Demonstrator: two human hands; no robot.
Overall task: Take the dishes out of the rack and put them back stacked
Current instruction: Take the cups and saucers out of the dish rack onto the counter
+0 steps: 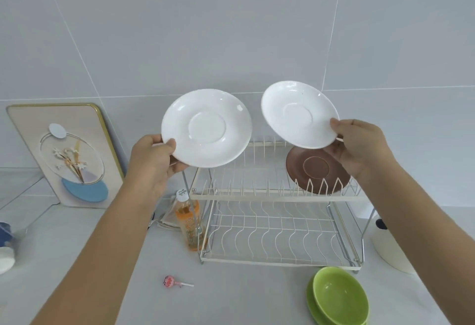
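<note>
White saucers, one in each hand, held up over the rack.

The left hand (154, 162) pinches the rim of the left white saucer (206, 127). The right hand (359, 147) pinches the right white saucer (299, 114). A brown saucer (316, 174) lies on the right of the rack (257, 196) top shelf. Green bowls (339, 296) sit stacked on the near counter (231, 299).

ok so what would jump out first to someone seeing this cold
Two white saucers held up over the dish rack: one in the left hand, one in the right hand. Next, a brown saucer on the rack's top tier at right, and green bowls stacked on the counter in front.
</note>
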